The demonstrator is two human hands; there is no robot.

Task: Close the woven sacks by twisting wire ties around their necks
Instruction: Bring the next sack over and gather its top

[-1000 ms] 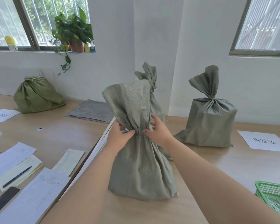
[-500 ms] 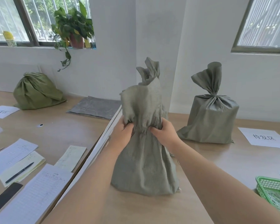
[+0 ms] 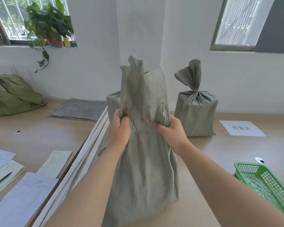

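While your left hand (image 3: 120,128) and right hand (image 3: 170,131) both clench bunched cloth at the sack (image 3: 146,161), which stands on the tabletop (image 3: 220,153) right before you, draw the folds inward until the neck is one narrow bundle. Hold it in one fist and keep the sack upright, so the other can reach the green basket (image 3: 267,182) at your right, which seems to hold the ties. Farther back, a tied sack (image 3: 195,112) shows how tight the neck should end up.
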